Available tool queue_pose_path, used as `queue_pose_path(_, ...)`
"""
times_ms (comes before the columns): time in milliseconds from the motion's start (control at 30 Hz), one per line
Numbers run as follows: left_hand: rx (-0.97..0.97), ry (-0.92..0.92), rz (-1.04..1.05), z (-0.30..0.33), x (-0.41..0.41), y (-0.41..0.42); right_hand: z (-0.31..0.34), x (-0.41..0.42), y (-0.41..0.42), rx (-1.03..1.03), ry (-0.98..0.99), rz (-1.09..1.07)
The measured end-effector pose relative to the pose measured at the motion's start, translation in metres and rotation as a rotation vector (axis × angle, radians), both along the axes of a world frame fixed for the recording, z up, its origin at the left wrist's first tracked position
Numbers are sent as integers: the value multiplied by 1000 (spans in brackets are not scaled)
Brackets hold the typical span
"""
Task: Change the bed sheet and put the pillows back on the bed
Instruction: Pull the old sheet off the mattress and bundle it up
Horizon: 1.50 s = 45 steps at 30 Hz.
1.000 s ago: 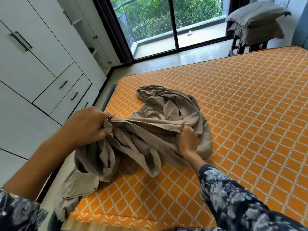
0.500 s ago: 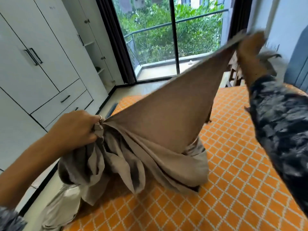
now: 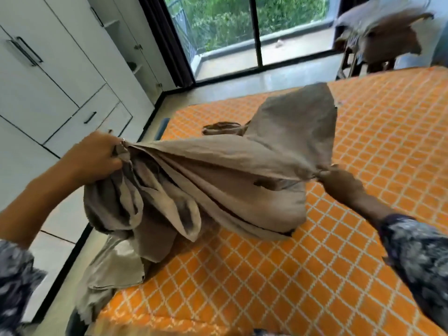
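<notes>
A person's left hand (image 3: 97,157) clenches a bunched edge of a crumpled grey-brown fabric bed sheet (image 3: 218,180), and the right hand (image 3: 339,180) grips another gathered part, stretching the cloth taut between them. The sheet sits over the near left corner of an orange mattress with a white lattice pattern (image 3: 363,238), one end hanging past its left edge. Most of the mattress lies bare to the right. Grey pillows (image 3: 378,27) are stacked on a stool beyond the far edge, and white wardrobe doors (image 3: 48,81) stand across the floor gap on the left.

White wardrobe (image 3: 60,76), glass balcony door (image 3: 244,32)
</notes>
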<state>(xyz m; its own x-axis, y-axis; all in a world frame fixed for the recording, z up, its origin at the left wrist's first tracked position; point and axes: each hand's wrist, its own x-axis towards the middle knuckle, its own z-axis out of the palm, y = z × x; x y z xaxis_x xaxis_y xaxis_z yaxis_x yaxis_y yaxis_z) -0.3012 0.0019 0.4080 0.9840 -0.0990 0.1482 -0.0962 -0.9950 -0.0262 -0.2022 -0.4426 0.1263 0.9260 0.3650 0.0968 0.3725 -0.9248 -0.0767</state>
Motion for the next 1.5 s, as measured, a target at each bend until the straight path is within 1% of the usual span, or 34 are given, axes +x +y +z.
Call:
queue_pose_path(33,-14,2,22,-3,3,3,-5,-4,13,85,160,41)
queue_pose_path(100,-9,7,75,-9,10,14,-12,-23,44,9,185,171)
queue_pose_path(133,8,13,99,-12,14,19,-17,-32,61,-3,214,224)
queue_pose_path(167,22,16,119,-14,17,22,-17,-40,74,31,221,234)
queue_pose_path(200,37,14,137,-16,20,26,-20,-48,85,-1,288,253)
queue_pose_path(233,47,12,145,-16,22,29,-29,-55,94,50,373,272)
queue_pose_path(267,56,7,149,-17,24,31,-37,-61,104,106,379,313)
queue_pose_path(333,67,10,161,-16,26,33,-61,-66,121,111,279,439)
queue_pose_path(400,61,10,175,-11,27,36,-77,-66,129,100,309,568)
queue_pose_path(433,52,7,178,-10,28,38,-80,-67,131,58,270,685)
queue_pose_path(500,33,13,188,-6,32,44,-67,-65,132,-118,222,879)
queue_pose_path(533,30,21,191,-3,33,46,-61,-57,129,-163,185,901)
queue_pose_path(567,28,28,196,0,34,47,-56,-41,124,-199,98,861)
queue_pose_path(600,28,33,201,3,35,48,-50,-21,116,-215,90,748)
queue_pose_path(633,29,29,195,4,36,48,-46,0,105,-160,133,556)
queue_pose_path(667,35,19,191,4,37,49,-36,18,94,-13,142,284)
queue_pose_path(700,37,10,187,4,38,48,-27,35,81,191,59,55)
queue_pose_path(733,38,3,179,3,39,48,-18,45,72,285,-80,-31)
queue_pose_path(767,43,0,170,2,40,48,-9,44,70,295,-197,-68)
queue_pose_path(833,51,19,168,1,43,45,5,25,84,216,-259,-15)
queue_pose_path(900,53,38,166,0,45,43,-13,1,110,126,-285,144)
queue_pose_path(933,55,40,170,0,45,43,-29,-13,125,135,-242,260)
queue_pose_path(1000,50,34,173,-1,46,41,-56,-35,152,140,-87,440)
queue_pose_path(1067,59,30,163,0,48,39,-61,-50,173,58,159,505)
queue_pose_path(1200,71,33,149,3,49,37,-55,-59,203,30,363,476)
queue_pose_path(1333,73,20,147,4,47,37,-60,-53,212,199,394,309)
queue_pose_path(1500,122,-10,124,6,49,37,-57,-47,214,270,402,181)
